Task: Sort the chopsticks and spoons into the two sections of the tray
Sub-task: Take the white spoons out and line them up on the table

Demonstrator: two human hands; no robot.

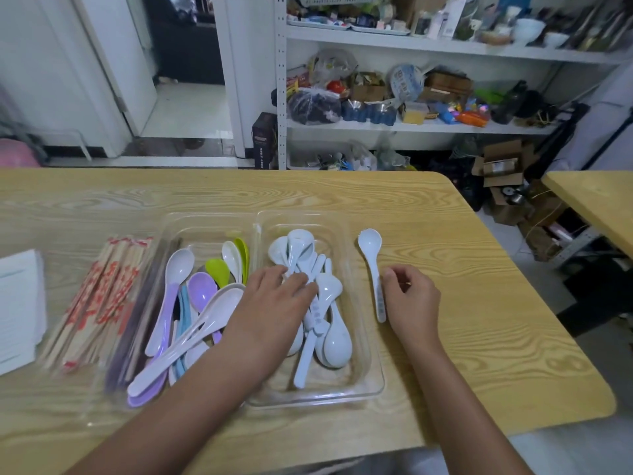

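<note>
A clear tray has two sections. The left section point(205, 221) holds coloured and white spoons point(202, 289) plus dark chopsticks point(137, 320) along its left side. The right section point(374, 371) holds several white spoons point(335, 341). My left hand point(274, 303) reaches over the right section, its fingers spread and resting on those white spoons; it is slightly blurred. One white spoon point(371, 255) lies alone on the table just right of the tray. My right hand point(411, 296) sits beside its handle, fingers loosely curled, thumb at the handle. Paper-wrapped chopsticks point(99, 296) lie left of the tray.
A white stack of paper point(17, 303) sits at the table's left edge. The wooden table point(479, 303) ends at a rounded corner on the right, with a second table point(596, 200) beyond a gap. Cluttered shelves point(411, 128) stand behind.
</note>
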